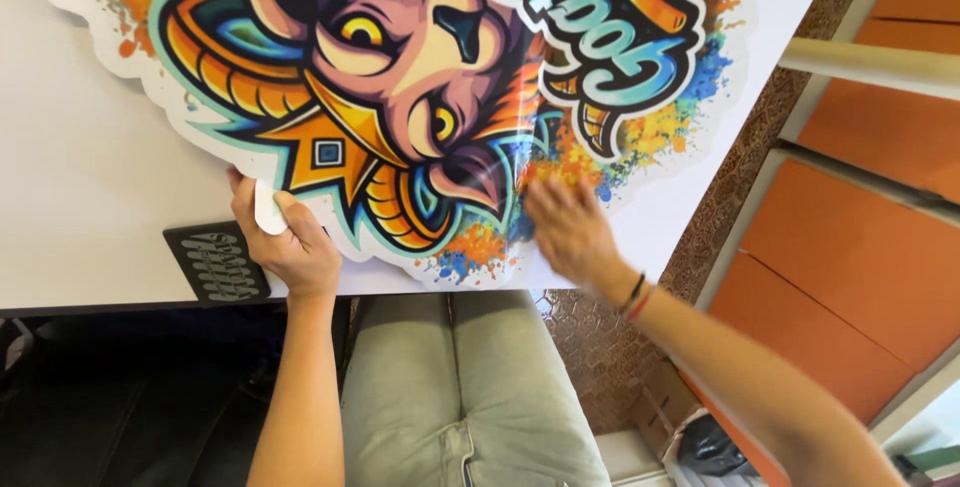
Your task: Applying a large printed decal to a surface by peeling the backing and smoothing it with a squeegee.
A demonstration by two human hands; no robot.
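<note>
A large die-cut sticker [400, 97] of a colourful horned goat head with paint splashes lies upside down to me on a white table [80, 207]. My left hand [290, 242] pinches the sticker's near edge, where a white corner of backing [268, 209] is lifted between thumb and fingers. Lying flat on the glossy surface near the lower right edge, my right hand [568, 232] is blurred by motion. Thin bracelets [636, 297] circle that wrist.
A small black card with pale lettering [217, 264] lies at the table's near edge beside my left hand. My legs in light trousers [460, 387] are under the table. Orange cabinet panels [860, 247] and a patterned floor [600, 347] are to the right.
</note>
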